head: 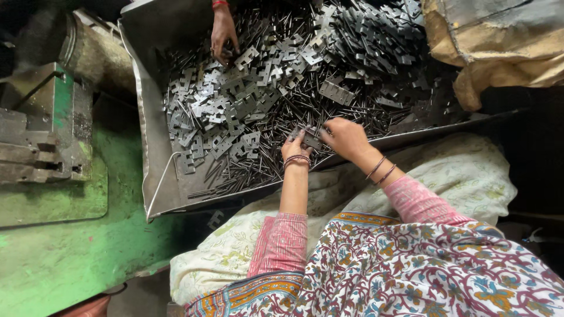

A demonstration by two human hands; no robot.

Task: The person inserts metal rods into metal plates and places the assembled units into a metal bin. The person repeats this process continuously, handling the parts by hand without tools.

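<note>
My left hand (295,148) and my right hand (345,137) meet over the near edge of a big metal tray (154,170). Together they pinch a small grey notched metal plate (311,138) between the fingertips. The tray holds a heap of the same flat notched plates (235,100) mixed with many thin dark metal pins (258,167). Bangles circle both my wrists, and pink sleeves cover my upper arms.
Another person's hand (223,32) with a red bangle reaches into the plates at the tray's far side. A green machine body (53,123) stands at the left. A brown sack (493,41) lies at the top right. A pale floral cloth (446,176) covers my lap.
</note>
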